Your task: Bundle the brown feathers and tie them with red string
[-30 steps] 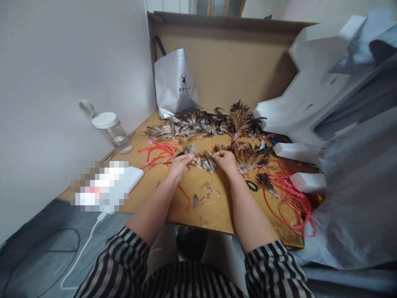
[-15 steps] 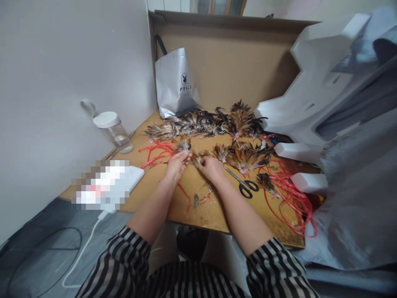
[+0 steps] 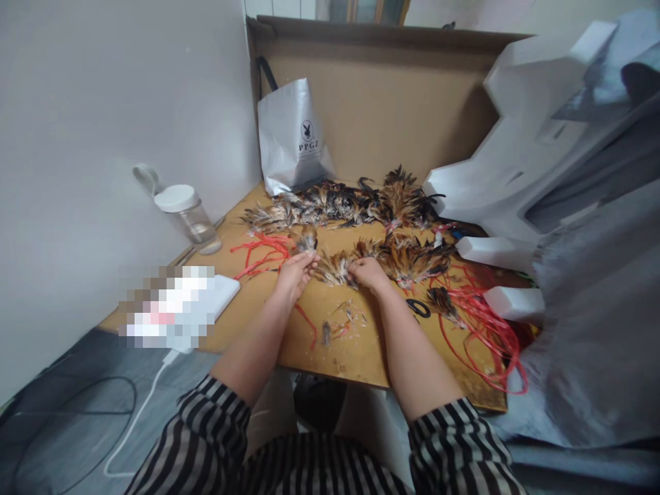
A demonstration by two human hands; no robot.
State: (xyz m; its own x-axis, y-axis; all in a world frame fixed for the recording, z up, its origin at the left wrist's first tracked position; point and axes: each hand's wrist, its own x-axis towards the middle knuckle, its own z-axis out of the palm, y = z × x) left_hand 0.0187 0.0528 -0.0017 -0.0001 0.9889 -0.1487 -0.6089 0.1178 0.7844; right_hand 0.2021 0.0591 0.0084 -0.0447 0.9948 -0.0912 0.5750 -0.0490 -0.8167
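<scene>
My left hand [image 3: 298, 273] is pinched on the base of a small feather bunch [image 3: 308, 239], whose grey-brown tips point up. To its right, the closed fingers of my right hand [image 3: 367, 273] are at the right end of some loose brown feathers [image 3: 335, 267] lying on the table [image 3: 309, 357]; whether they grip one is too small to tell. Behind my right hand sits a row of brown feather bunches [image 3: 412, 258]. Black-handled scissors [image 3: 419, 308] lie partly hidden under my right forearm. Feather scraps [image 3: 343, 326] are scattered in front of my hands.
A long feather pile [image 3: 330, 206] lies at the back, below a silver bag [image 3: 293, 137]. Red strings [image 3: 479, 330] spread at the right, others [image 3: 262, 251] at the left. A jar [image 3: 183, 210] and a white device [image 3: 224, 295] are at the left. White foam [image 3: 474, 185] borders the right.
My right hand has moved right, uncovering more of the loose feathers, and its forearm now covers most of the scissors. My left hand has stayed nearly still with its bunch.
</scene>
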